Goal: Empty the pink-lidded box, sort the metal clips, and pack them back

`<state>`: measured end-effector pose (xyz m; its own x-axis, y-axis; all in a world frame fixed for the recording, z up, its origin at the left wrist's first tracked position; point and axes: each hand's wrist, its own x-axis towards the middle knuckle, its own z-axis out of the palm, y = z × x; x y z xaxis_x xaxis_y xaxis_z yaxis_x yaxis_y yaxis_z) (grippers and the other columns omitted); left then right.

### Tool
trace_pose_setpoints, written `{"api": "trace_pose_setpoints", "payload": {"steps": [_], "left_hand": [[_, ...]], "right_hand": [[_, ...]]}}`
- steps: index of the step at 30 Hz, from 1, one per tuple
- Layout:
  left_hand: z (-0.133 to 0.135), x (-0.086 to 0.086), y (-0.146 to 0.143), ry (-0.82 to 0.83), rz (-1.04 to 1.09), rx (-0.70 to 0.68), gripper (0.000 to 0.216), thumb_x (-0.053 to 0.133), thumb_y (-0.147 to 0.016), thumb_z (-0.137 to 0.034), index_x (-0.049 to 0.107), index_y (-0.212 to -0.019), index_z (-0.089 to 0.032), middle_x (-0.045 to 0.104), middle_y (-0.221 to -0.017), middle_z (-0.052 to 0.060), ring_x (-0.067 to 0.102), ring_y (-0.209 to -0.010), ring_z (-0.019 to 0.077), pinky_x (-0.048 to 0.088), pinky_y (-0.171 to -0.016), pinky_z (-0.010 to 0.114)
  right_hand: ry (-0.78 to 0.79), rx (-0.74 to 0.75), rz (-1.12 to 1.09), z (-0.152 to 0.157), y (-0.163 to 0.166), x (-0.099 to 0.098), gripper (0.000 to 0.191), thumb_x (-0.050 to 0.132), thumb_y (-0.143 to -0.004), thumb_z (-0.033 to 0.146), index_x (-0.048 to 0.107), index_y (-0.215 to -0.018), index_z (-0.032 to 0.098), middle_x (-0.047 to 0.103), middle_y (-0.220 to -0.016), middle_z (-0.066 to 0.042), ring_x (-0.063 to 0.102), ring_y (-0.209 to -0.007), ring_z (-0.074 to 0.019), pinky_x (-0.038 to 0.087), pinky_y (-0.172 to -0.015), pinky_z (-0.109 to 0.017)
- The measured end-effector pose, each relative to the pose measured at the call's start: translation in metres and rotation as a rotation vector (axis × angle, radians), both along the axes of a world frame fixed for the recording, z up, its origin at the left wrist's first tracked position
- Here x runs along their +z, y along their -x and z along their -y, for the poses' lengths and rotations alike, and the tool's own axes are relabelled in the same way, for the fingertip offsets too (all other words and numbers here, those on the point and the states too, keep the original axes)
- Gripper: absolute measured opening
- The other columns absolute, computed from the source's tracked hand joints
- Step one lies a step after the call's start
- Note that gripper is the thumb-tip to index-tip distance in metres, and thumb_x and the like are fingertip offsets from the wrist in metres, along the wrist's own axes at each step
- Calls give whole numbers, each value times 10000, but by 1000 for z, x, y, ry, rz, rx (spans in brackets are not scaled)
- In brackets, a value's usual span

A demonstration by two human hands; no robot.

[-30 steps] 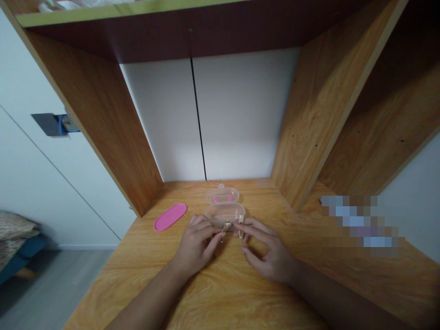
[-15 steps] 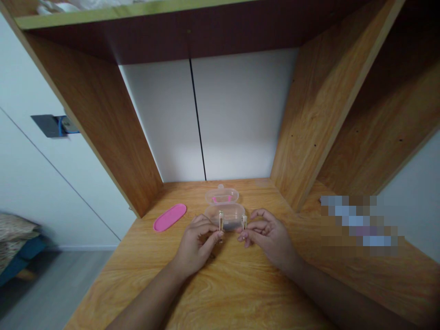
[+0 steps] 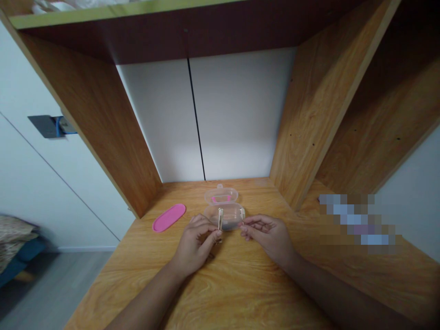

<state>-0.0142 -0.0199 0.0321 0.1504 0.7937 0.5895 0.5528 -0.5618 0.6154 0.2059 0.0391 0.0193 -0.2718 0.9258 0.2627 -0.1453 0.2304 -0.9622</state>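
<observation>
Pinches a gold clip (image 3: 220, 219) upright in the left hand (image 3: 196, 242) and a second clip (image 3: 242, 214) in the right hand (image 3: 267, 234), middle of the frame. Just behind, a clear box (image 3: 229, 221), open. Left of it, a pink lid (image 3: 169, 217). Below, a wooden desk (image 3: 233, 293); behind, a white wall (image 3: 237, 114).

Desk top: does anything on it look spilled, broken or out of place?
Nothing looks spilled or broken. The small clear box stands open on the desk, and a pink oval piece lies askew, apart to its left. The left hand pinches one gold clip upright, the right hand a second clip.
</observation>
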Motion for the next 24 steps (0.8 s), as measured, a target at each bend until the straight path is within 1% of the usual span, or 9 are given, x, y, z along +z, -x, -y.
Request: {"api": "trace_pose_setpoints", "payload": {"steps": [3, 5, 8, 11, 14, 17, 20, 24], "left_hand": [[-1, 0, 1, 1, 5, 31, 208, 600, -963, -267, 710, -801, -198, 690, -748, 38, 592, -778, 193, 433, -761, 349], [-2, -1, 2, 10, 4, 51, 219, 592, -968, -273, 711, -802, -197, 686, -751, 38, 589, -779, 194, 433, -760, 349], [-2, -2, 2, 8, -3, 89, 218, 593, -967, -284, 720, -812, -200, 680, -761, 40, 594, -789, 198, 441, -759, 346], [-2, -2, 3, -9, -6, 139, 215, 601, -960, -298, 726, -814, -201, 673, -765, 44, 600, -790, 202, 452, -752, 342], [-2, -2, 3, -19, -29, 172, 222, 596, -961, -303, 727, -813, -201, 669, -755, 46, 600, -783, 206, 453, -744, 342], [-2, -2, 4, -24, -53, 189, 229, 577, -969, -303, 723, -822, -205, 668, -757, 45, 598, -786, 210, 448, -743, 342], [-3, -2, 4, -16, -58, 216, 233, 563, -974, -304, 707, -822, -203, 670, -769, 44, 596, -794, 214, 440, -751, 346], [-4, -1, 5, 8, -62, 266, 228, 561, -970, -301, 681, -808, -196, 677, -789, 40, 592, -814, 219, 427, -775, 355]], "right_hand": [[-17, 5, -7, -1, 0, -5, 383, 888, -660, 398, 771, -941, 167, 794, -879, -105, 755, -763, -223, 655, -703, -346], [-23, 30, -8, -1, 0, -7, 406, 880, -678, 367, 771, -1017, 173, 795, -935, -107, 761, -831, -224, 653, -780, -356], [-36, 57, 8, -1, -1, -10, 384, 845, -730, 355, 772, -1070, 191, 790, -1004, -103, 761, -895, -224, 642, -839, -361], [-94, 38, 68, -2, -3, -9, 310, 803, -781, 372, 789, -1053, 223, 787, -1032, -93, 758, -919, -235, 647, -827, -363], [-216, -19, 162, -3, -5, -5, 188, 769, -815, 364, 814, -962, 254, 794, -983, -78, 761, -878, -238, 654, -796, -360], [-312, -55, 203, -4, -6, -2, 150, 749, -834, 349, 817, -940, 266, 793, -935, -70, 757, -852, -235, 657, -763, -354], [-303, -61, 193, -6, -5, -4, 156, 747, -837, 354, 813, -932, 250, 788, -927, -73, 752, -852, -232, 654, -766, -352], [-187, -36, 152, -7, -3, -11, 196, 753, -832, 375, 802, -945, 222, 787, -956, -79, 750, -856, -225, 643, -785, -345]]}}
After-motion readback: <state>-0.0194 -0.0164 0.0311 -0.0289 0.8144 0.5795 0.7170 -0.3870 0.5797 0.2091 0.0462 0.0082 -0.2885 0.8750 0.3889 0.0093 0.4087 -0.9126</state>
